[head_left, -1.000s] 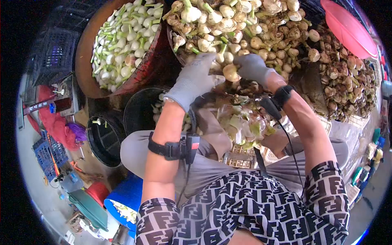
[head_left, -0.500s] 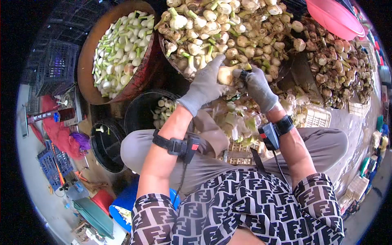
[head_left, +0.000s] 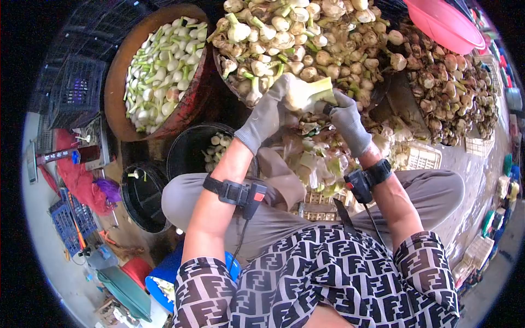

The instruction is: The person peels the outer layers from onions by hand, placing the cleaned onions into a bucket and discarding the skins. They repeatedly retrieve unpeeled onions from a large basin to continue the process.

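Note:
My left hand [head_left: 263, 120], in a grey glove, is closed on a garlic bulb [head_left: 299, 94] held just in front of the big heap. The bulb looks pale and smooth, and its short green-white stem points right. Close by the stem, my right hand [head_left: 350, 124], also gloved, is closed around a small black-handled tool [head_left: 327, 108]; its blade or tip is hidden. Beyond both hands rises the heap of unpeeled garlic bulbs [head_left: 306, 41] in a wide container. Loose peelings [head_left: 322, 158] lie below my hands, between my knees.
At the left a rusty round tub [head_left: 117, 93] holds clean white bulbs. Nearer stand a black bucket [head_left: 178, 147] with some bulbs and a smaller black bucket [head_left: 131, 205]. Darker bulbs [head_left: 448, 93] lie piled at the right, beneath a pink basin [head_left: 445, 24].
The bulb has turned from brownish to a paler, cleaner surface, with its stem tilted up to the right. My left hand has shifted slightly left, and my right hand a little lower.

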`<state>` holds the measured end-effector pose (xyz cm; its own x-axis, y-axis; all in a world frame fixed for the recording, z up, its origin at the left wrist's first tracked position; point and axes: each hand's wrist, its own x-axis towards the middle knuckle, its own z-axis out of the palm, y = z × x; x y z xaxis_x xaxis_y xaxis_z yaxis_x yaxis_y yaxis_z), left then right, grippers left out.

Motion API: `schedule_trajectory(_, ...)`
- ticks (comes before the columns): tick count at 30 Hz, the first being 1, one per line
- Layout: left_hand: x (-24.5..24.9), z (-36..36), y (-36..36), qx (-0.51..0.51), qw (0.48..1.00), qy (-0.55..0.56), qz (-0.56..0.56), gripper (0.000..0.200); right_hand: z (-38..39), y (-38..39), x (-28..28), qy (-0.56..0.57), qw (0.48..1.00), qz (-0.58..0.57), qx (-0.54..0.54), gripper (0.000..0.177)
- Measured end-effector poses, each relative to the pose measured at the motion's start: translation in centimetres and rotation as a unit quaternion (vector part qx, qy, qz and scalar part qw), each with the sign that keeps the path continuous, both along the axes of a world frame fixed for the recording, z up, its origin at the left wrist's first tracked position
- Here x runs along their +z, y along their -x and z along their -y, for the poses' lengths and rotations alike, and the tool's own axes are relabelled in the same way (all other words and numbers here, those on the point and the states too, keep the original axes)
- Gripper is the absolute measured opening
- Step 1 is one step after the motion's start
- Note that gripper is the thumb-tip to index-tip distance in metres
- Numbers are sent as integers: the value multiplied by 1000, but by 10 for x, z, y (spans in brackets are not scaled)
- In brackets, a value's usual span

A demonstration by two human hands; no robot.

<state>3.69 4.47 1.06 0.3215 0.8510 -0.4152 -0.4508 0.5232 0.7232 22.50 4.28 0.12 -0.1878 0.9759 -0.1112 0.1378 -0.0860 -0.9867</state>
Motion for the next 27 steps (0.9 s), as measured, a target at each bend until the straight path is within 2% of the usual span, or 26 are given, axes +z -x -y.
schedule_trajectory(3, -4, 5, -5, -8, 957, -151, -247, 54, 5, 8, 14, 161, 979, -122, -30, 22)
schedule_trajectory(5, 1, 3, 4, -48, 993, 0, -104, 56, 11, -3, 11, 88, 985, -145, 23, 22)
schedule_trajectory(7, 17, 3, -1, 3, 993, 100, 58, 58, 15, -4, 14, 13, 995, -79, 59, 22)
schedule_trajectory(9, 26, 3, -5, 27, 994, 103, 14, 57, 17, -2, 20, -65, 992, 75, 74, 21)
schedule_trajectory(10, 28, 2, -5, 39, 994, 103, -9, 57, 18, 1, 26, 37, 997, -53, 42, 22)
schedule_trajectory(11, -15, -11, 13, -2, 961, -20, -277, 49, 19, 5, 32, 140, 974, -179, 9, 22)
schedule_trajectory(12, -8, -10, 12, 22, 927, -83, -365, 48, 20, 8, 34, 239, 923, -300, -24, 22)
schedule_trajectory(14, 17, -7, 7, 69, 825, -205, -522, 47, 21, 9, 27, 168, 967, -191, -1, 20)
schedule_trajectory(15, 13, -8, 3, 97, 812, -284, -501, 43, 20, 11, 26, 131, 982, -135, 10, 18)
schedule_trajectory(18, 5, -2, -6, 14, 696, -278, -662, 39, 22, 13, 32, 159, 984, -71, 30, 21)
schedule_trajectory(19, 13, -2, -6, -22, 738, -212, -640, 34, 20, 6, 24, 174, 963, -203, 31, 20)
schedule_trajectory(20, 22, -2, -4, -42, 754, -213, -620, 37, 19, -6, 15, 235, 924, -298, 36, 21)
schedule_trajectory(21, 31, -1, 1, -63, 768, -215, -600, 41, 22, -12, 23, 57, 990, -110, 64, 20)
schedule_trajectory(22, 35, 0, 5, -84, 781, -217, -579, 45, 24, -19, 33, -125, 985, 86, 86, 19)
schedule_trajectory(23, 26, -1, 8, -76, 844, -227, -481, 30, 25, -36, 35, -155, 960, 211, 102, 18)
schedule_trajectory(24, 23, -2, 11, -82, 868, -253, -420, 25, 27, -38, 29, -131, 985, 113, 10, 20)
schedule_trajectory(26, 19, -2, 17, -91, 902, -302, -293, 16, 31, -64, 36, -153, 981, 114, 18, 25)
schedule_trajectory(27, 22, -3, 23, -122, 935, -264, -205, 14, 35, -86, 26, -178, 963, 204, 8, 26)
